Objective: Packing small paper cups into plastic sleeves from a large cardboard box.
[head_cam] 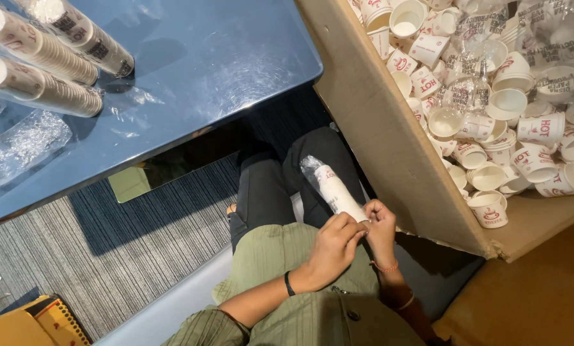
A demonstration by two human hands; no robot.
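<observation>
A short stack of white paper cups in a clear plastic sleeve [333, 188] lies tilted over my lap. My left hand [333, 248], with a black band on its wrist, grips the near end of the sleeve. My right hand [380, 232], with a red thread at the wrist, pinches the same end from the other side. The fingertips of both hands meet at the sleeve's opening. The far end of the sleeve is twisted plastic pointing away from me.
A large open cardboard box [389, 147] at the right holds many loose white cups [492, 109] with red print. On the blue table [203, 57] lie three sleeved cup stacks [49, 51] and crumpled plastic [17, 144]. A yellow box [24, 323] sits on the striped carpet.
</observation>
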